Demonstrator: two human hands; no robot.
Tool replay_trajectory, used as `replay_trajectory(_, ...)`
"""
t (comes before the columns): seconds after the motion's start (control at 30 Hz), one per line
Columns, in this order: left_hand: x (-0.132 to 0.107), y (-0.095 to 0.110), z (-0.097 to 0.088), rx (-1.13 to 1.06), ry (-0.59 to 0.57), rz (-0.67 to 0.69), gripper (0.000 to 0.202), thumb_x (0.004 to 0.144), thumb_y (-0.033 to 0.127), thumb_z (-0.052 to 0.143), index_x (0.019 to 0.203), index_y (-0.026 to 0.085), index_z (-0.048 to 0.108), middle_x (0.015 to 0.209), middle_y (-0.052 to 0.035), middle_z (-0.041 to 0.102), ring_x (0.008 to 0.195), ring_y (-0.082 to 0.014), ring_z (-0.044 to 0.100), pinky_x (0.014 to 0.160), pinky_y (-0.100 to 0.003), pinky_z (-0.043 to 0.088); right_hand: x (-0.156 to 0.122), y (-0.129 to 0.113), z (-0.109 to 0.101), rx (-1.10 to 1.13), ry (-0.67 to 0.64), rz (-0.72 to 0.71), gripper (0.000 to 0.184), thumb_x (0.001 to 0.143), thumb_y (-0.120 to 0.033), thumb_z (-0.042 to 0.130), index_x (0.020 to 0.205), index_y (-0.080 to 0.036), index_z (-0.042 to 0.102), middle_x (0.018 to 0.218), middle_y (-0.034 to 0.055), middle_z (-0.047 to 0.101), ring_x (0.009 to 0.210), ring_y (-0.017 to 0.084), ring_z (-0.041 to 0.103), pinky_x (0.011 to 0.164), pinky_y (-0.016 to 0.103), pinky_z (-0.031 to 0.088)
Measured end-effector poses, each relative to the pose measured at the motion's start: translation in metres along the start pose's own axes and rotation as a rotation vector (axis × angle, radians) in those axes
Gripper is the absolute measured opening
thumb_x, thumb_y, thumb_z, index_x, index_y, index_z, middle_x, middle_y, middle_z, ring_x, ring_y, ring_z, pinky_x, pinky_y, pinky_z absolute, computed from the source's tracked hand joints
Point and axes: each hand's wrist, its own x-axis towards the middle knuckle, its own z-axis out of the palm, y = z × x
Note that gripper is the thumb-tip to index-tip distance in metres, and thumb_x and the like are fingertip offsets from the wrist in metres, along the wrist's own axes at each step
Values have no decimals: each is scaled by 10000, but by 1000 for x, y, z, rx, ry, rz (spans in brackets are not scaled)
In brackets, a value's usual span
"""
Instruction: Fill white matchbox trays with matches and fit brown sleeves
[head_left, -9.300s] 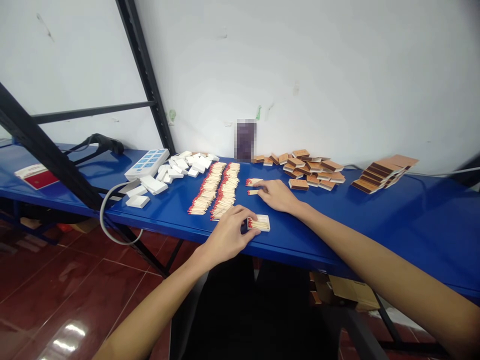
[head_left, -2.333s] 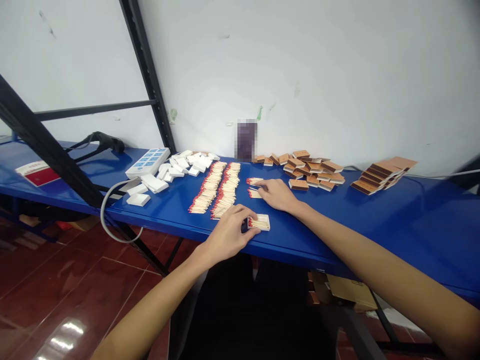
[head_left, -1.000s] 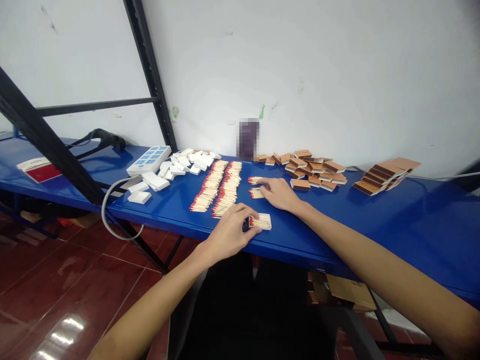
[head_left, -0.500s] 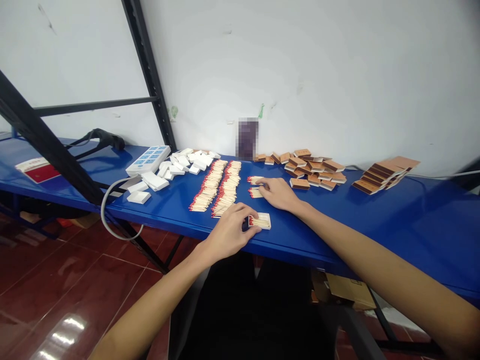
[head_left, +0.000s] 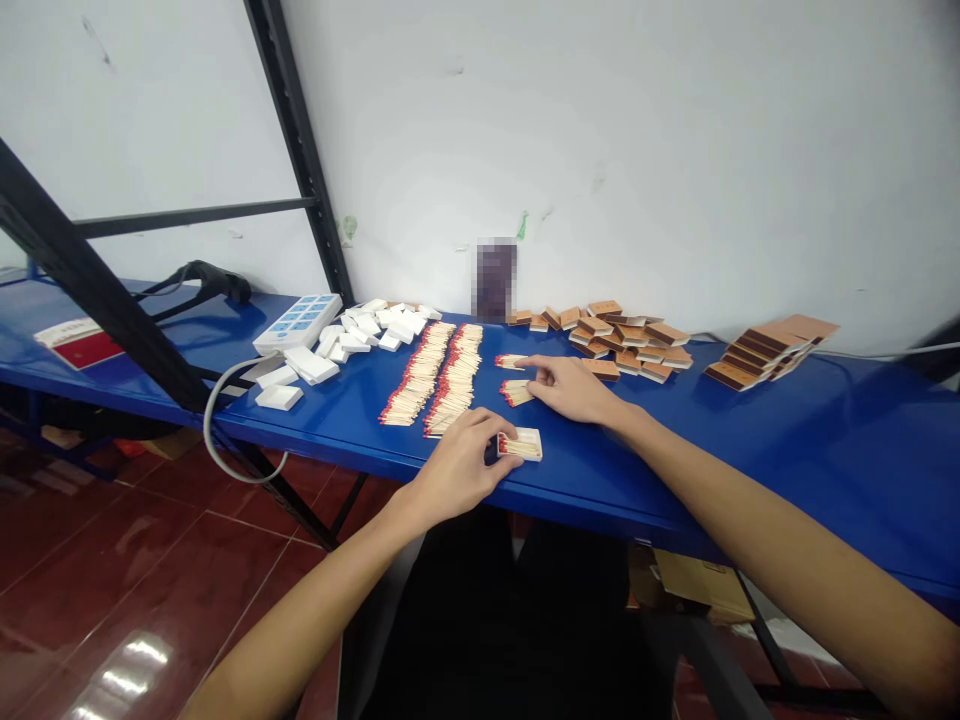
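My left hand (head_left: 469, 455) is closed round the left end of a small white matchbox tray (head_left: 532, 450). Red-tipped matches (head_left: 517, 447) lie inside that tray, which rests near the table's front edge. Just behind it, my right hand (head_left: 574, 388) has its thumb and bent fingers at a small bunch of matches (head_left: 517, 393). Its index finger reaches to a second small bunch (head_left: 510, 361) farther back. Two long rows of matches, the left row (head_left: 418, 372) and the right row (head_left: 457, 380), lie to the left of these bunches, heads pointing left.
White trays (head_left: 367, 325) are heaped at the back left, near a white box with blue squares (head_left: 300, 322). Brown matchbox sleeves (head_left: 630, 335) are piled at the back right, with more sleeves stacked (head_left: 769, 350) farther right. A black shelf post (head_left: 112, 290) and grey cable (head_left: 208, 425) stand left.
The nearer small bunch of matches has slid slightly toward me, with my right hand moving a little nearer and to the right. My left hand and the tray have stayed put.
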Motion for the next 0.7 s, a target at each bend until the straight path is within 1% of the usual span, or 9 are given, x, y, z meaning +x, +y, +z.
replay_trajectory(0.13,0,0,0,6,-5,-3,129,856,216,714,954,193,635,998,-35,646,905,-193,601,857,-331,483,4,-6,-11,-30,-226,21,604,766,-293,566,1349,-138,598,711,-6,568,636,154,507,608,270,359)
replay_trajectory(0.2,0,0,0,8,-11,-2,132,856,214,714,959,192,633,1005,-36,646,906,-192,599,857,-329,481,7,-8,-13,-61,-279,18,640,728,-327,612,1338,-134,603,736,-4,550,648,157,494,605,274,354)
replay_trajectory(0.3,-1,-2,0,19,-7,-6,155,855,215,715,985,197,633,995,-33,644,897,-193,599,857,-330,477,10,-7,-14,-65,-268,-5,587,694,-369,649,1235,-142,659,750,-7,534,658,155,489,611,279,350)
replay_trajectory(0.4,-1,-3,0,38,-6,-14,197,857,229,712,1034,203,628,968,-30,634,882,-197,597,850,-336,474,13,-5,-13,-41,-237,-27,431,689,-389,654,1052,-161,698,714,-19,509,637,145,470,595,280,330)
replay_trajectory(0.5,-1,-3,0,40,-8,-23,228,857,234,707,1068,208,623,943,-27,622,876,-199,593,840,-339,475,13,-4,-11,-32,-244,-45,279,702,-389,648,879,-178,692,674,-24,501,623,139,448,584,278,315)
replay_trajectory(0.57,-1,-3,1,36,-7,-27,242,853,235,708,1077,210,621,939,-25,618,873,-198,591,835,-338,476,13,-4,-11,-42,-241,-64,235,718,-388,642,824,-183,689,694,-9,532,643,145,463,591,278,323)
replay_trajectory(0.7,0,-3,1,30,-18,-32,254,861,254,701,1096,212,613,976,-29,624,877,-198,589,833,-341,474,8,-7,-12,-125,-215,-133,178,739,-338,632,791,-176,684,812,46,630,741,178,537,641,282,363)
